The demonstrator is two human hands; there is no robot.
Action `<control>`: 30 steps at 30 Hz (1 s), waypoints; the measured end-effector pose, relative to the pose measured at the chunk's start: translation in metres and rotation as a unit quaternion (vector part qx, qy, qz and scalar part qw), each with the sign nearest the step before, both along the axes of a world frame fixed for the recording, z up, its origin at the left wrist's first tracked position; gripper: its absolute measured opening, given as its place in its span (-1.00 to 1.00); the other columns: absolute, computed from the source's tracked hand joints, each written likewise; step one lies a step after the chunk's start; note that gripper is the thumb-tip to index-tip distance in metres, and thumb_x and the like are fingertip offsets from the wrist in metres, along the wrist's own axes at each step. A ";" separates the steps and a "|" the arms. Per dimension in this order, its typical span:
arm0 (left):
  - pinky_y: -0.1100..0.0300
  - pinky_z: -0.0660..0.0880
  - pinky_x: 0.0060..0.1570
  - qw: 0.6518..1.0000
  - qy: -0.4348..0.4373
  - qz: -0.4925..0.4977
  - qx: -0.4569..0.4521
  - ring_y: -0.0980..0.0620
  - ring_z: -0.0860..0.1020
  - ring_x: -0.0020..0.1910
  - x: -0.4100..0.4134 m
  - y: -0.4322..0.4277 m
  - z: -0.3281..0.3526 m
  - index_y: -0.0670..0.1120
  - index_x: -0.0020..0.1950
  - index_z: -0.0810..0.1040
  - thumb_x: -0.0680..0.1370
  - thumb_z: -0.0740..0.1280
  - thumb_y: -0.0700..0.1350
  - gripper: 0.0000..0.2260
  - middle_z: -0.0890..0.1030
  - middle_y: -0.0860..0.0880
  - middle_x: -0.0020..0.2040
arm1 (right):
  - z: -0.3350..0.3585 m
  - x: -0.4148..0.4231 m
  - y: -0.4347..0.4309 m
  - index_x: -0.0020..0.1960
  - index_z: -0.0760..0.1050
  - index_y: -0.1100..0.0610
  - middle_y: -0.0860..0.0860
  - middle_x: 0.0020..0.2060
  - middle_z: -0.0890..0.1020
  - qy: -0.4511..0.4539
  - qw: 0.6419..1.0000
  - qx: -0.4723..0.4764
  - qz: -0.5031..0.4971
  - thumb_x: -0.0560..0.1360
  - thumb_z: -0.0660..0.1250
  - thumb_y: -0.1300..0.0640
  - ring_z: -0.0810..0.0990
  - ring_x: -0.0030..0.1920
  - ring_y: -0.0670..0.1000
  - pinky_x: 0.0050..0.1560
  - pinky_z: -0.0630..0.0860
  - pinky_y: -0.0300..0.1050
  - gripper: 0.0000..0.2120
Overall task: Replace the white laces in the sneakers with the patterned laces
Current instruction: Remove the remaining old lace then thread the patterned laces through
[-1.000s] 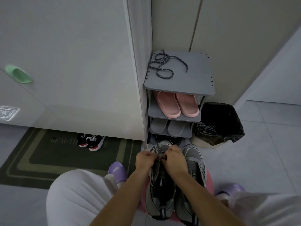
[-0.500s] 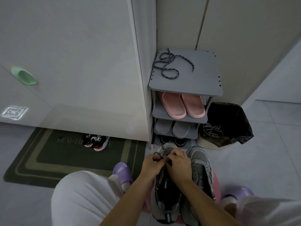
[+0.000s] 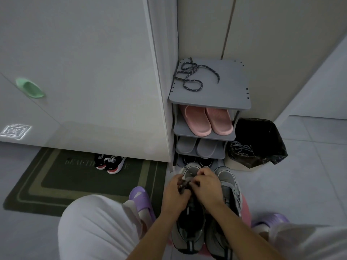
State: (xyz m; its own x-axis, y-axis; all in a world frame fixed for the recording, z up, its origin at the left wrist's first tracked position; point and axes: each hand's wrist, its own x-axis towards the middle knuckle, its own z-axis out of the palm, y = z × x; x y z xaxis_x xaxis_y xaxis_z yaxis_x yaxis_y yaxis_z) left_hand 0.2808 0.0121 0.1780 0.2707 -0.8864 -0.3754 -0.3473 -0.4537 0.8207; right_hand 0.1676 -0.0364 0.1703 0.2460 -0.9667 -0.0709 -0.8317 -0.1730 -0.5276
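The left hand (image 3: pixel 175 191) and right hand (image 3: pixel 206 186) both pinched a dark lace (image 3: pixel 183 185) at the toe eyelets of the left grey-and-black mesh sneaker (image 3: pixel 188 233), so relacing appeared barely begun, with the second navy speckled rope lace (image 3: pixel 191 77) lying unused atop the grey plastic shoe rack (image 3: pixel 229 91).
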 end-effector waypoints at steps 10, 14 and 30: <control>0.48 0.37 -0.17 0.999 0.002 0.051 -0.018 0.11 0.52 -0.03 -0.006 0.001 -0.009 -0.07 0.22 0.49 0.45 0.28 -0.29 -0.65 0.58 -0.01 0.04 | 0.043 -0.109 -0.006 -0.29 0.67 0.18 -0.02 -0.12 0.48 -0.082 0.978 -0.052 -0.182 0.33 0.51 0.23 0.49 -0.10 0.00 -0.02 0.34 -0.25 -0.95; 0.33 0.39 -0.04 0.998 0.009 0.060 -0.025 0.07 0.51 0.03 -0.009 0.003 -0.007 -0.04 0.24 0.44 0.47 0.31 -0.27 -0.64 0.55 0.03 0.04 | 0.043 -0.152 0.004 -0.40 0.55 -0.09 0.04 -0.03 0.59 -0.007 0.977 0.058 -0.207 0.36 0.48 0.04 0.55 -0.11 0.04 -0.06 0.49 -0.07 -0.80; 0.46 0.38 -0.35 0.998 0.036 0.058 -0.007 0.17 0.48 -0.19 -0.005 0.006 0.004 -0.07 0.02 0.38 0.51 0.32 -0.24 -0.83 0.47 0.10 -0.15 | 0.020 0.012 -0.006 0.18 0.51 0.08 0.06 0.19 0.45 0.184 0.979 0.074 0.045 0.54 0.23 0.06 0.42 0.23 0.09 0.27 0.31 -0.02 -0.74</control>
